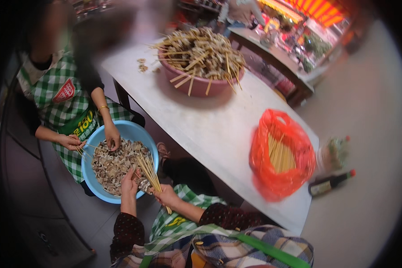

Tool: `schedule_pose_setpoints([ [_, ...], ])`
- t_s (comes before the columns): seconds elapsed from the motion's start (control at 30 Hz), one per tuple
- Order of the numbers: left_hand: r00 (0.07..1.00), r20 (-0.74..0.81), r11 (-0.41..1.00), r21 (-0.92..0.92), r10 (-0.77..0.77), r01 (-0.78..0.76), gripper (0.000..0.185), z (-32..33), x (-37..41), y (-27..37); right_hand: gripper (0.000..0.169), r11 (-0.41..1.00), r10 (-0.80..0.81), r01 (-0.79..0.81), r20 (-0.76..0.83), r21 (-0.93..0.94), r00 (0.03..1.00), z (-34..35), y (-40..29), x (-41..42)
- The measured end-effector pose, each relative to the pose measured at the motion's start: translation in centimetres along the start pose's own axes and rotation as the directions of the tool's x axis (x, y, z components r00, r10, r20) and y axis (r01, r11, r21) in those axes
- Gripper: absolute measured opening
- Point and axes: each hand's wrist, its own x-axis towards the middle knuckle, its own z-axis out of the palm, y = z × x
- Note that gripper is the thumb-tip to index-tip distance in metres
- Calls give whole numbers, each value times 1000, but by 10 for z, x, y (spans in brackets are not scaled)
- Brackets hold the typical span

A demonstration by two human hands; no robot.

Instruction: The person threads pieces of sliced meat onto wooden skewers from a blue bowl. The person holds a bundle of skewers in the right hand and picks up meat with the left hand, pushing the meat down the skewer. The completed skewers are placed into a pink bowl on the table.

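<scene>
My right hand (166,196) grips a bundle of thin bamboo skewers (150,174); some strips of food are threaded beside its fingers. My left hand (130,182) is at the near rim of a blue plastic basin (155,147), its fingertips at a piece of the food and its thumb side towards the skewers. Brownish-grey strips (110,167), perhaps mushroom or meat, fill much of the basin. Across it, a co-worker's hand (112,135) reaches into the strips, while the co-worker's other hand (70,142) holds a few skewers at the rim.
A white table (194,124) stands to the right. On it are a pink basin (204,85) heaped with loaded skewers and a red plastic bag (301,167) of bare skewers. A dark bottle (330,183) and a clear jar (335,152) lie beyond the table's right edge.
</scene>
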Motion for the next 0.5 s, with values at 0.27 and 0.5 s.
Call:
schedule_pose_setpoints([
  [0.27,998,3,996,-63,-61,61,23,-17,14,-12,16,779,-438,335,-78,-530,895,1,7,14],
  [0.5,997,-20,995,-66,-72,71,20,-20,16,-9,9,984,28,-33,-36,-176,999,3,-17,7],
])
